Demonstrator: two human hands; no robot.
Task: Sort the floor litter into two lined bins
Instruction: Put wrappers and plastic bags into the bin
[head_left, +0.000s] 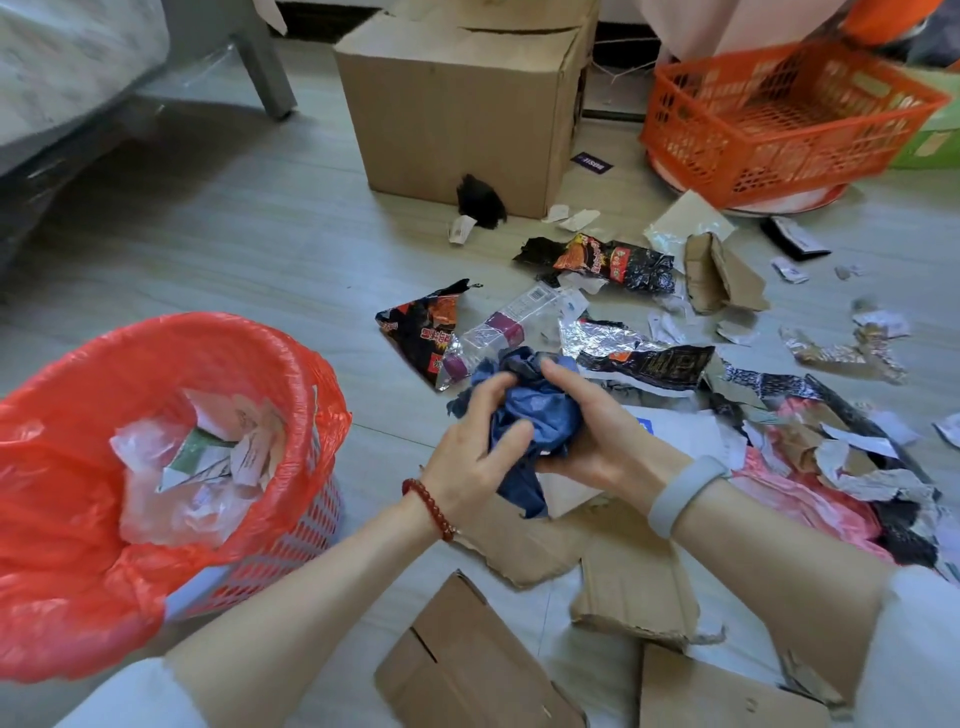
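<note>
Both hands were closed round one crumpled blue sheet (535, 410) held above the floor, just right of the red-lined bin (62, 467): left hand (470, 457) with fingers and thumb curled over its near side, right hand (587, 431) cupping it from beneath and behind, thumb on top. The step looked like balling it up before binning (paper or thin plastic, could not tell which). Best done by squeezing the loose tail hanging below the hands into the wad, then carrying it left over the rim and releasing low, so it dropped onto the paper scraps and clear film already inside. Only this one lined bin was in view; an orange crate (779, 124) sat tilted far right, with no liner visible. Plenty of litter remained: black snack wrappers (613, 262), a flattened clear bottle (498, 332), foil, torn cardboard pieces (631, 587) under the forearms. A large cardboard box (457, 104) stood behind. Nothing blocked the short path to the bin.
</note>
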